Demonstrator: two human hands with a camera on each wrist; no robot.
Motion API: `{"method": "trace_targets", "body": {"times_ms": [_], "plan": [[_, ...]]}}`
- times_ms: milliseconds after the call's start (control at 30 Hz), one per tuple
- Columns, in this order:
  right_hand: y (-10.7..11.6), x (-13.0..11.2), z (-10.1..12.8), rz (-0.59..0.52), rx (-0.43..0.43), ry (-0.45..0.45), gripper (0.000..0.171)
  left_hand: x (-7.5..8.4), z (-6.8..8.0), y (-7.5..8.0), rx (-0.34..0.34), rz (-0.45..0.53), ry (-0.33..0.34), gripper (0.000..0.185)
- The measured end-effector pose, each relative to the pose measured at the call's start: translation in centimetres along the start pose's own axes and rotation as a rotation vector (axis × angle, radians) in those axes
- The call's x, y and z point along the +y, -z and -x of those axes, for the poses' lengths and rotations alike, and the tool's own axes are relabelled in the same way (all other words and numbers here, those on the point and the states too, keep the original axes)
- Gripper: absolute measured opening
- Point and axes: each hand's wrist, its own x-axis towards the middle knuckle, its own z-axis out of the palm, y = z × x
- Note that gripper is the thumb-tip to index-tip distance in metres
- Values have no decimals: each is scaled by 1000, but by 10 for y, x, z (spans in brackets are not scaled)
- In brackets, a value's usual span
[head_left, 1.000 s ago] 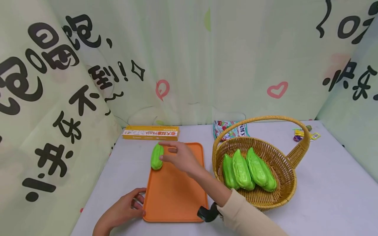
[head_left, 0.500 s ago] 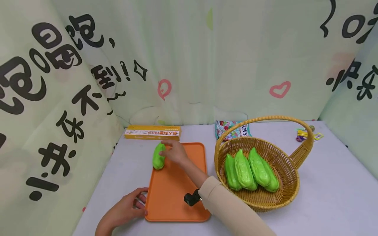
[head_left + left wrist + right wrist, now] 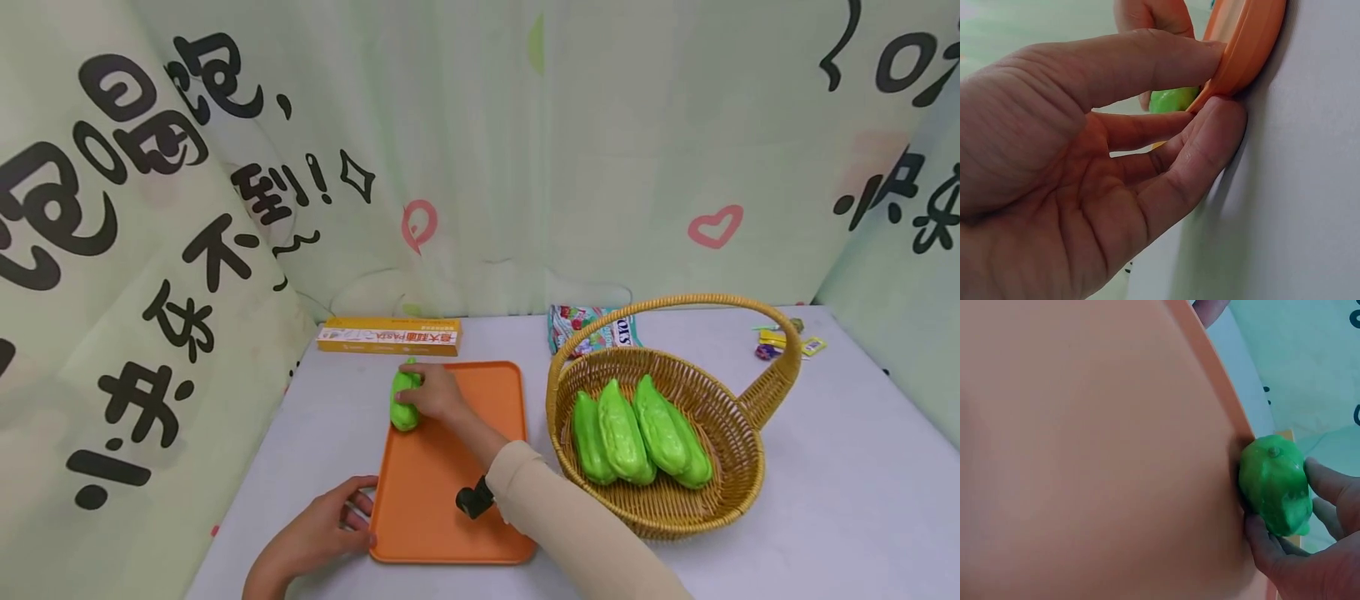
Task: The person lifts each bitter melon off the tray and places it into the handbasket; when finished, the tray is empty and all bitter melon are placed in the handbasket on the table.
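An orange tray lies on the table. Across its far left corner rests a bright green, ridged bitter melon. My right hand grips that melon, thumb on one side and fingers on the other; the right wrist view shows the blunt end of the melon between them, close against the tray's rim. At the tray's near left edge, my left hand pinches the rim between thumb and fingertips. Several more bitter melons lie side by side in a wicker basket on the right.
The basket's tall arched handle rises beside the tray. A yellow pasta box lies behind the tray, and a patterned snack bag behind the basket. Small wrapped sweets sit at the back right. Printed curtains enclose the table.
My right hand has come down onto the melon on the tray's corner and closed its fingers round it. The left hand keeps its place at the tray's edge.
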Motion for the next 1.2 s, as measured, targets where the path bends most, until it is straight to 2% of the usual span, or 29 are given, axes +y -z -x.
{"method": "trace_targets", "body": {"times_ms": [333, 467, 633, 800, 967, 1100, 1200], "plan": [[2, -1, 1, -20, 2, -16, 44, 1, -2, 0, 0, 12, 5, 72], [3, -5, 6, -36, 3, 7, 44, 0, -2, -1, 2, 14, -5, 72], [5, -19, 18, -143, -17, 35, 45, 0, 0, -2, 5, -1, -22, 71], [15, -44, 36, -256, -39, 94, 44, 0, 0, -1, 8, -11, -24, 69], [34, -70, 62, -372, -109, 141, 45, -1, -1, 0, -2, -18, -30, 69], [59, -87, 90, -381, -165, 178, 46, -2, 0, 0, -6, -4, -54, 68], [82, -95, 114, -348, -192, 197, 47, -4, 2, 0, 2, -7, -56, 67]]}}
